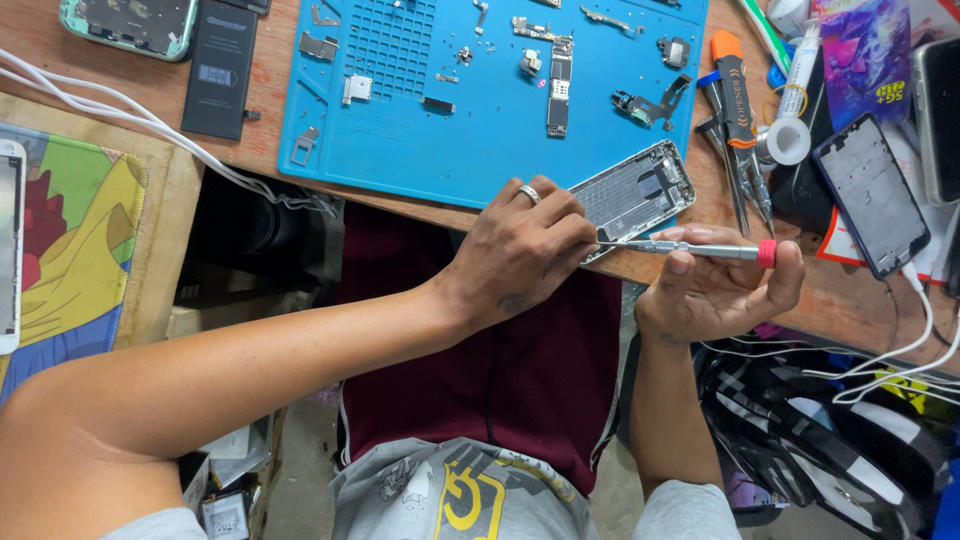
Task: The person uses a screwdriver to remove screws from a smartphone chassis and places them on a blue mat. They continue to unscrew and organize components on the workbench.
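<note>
We are curling our left hand [520, 250] around the phone shell [635, 195], fingertips pinching its edge; our right hand [715, 285], palm up, is gripping the screwdriver [690, 249] horizontally.

A wooden bench [270, 140] carries everything. A blue mat [500, 150] covers its middle, strewn with small phone parts — a narrow board [558, 85], brackets, a flex cable [655, 103]. A phone shell [635, 195] lies half on the mat's near edge, half over the bench edge. Left of the mat lie a black battery [220, 68], a green phone back [130, 22] and white cables [130, 120]. Right of it — tweezers [735, 170], an orange-handled tool [735, 85], a tape roll [788, 140], a dark phone frame [870, 195].
</note>
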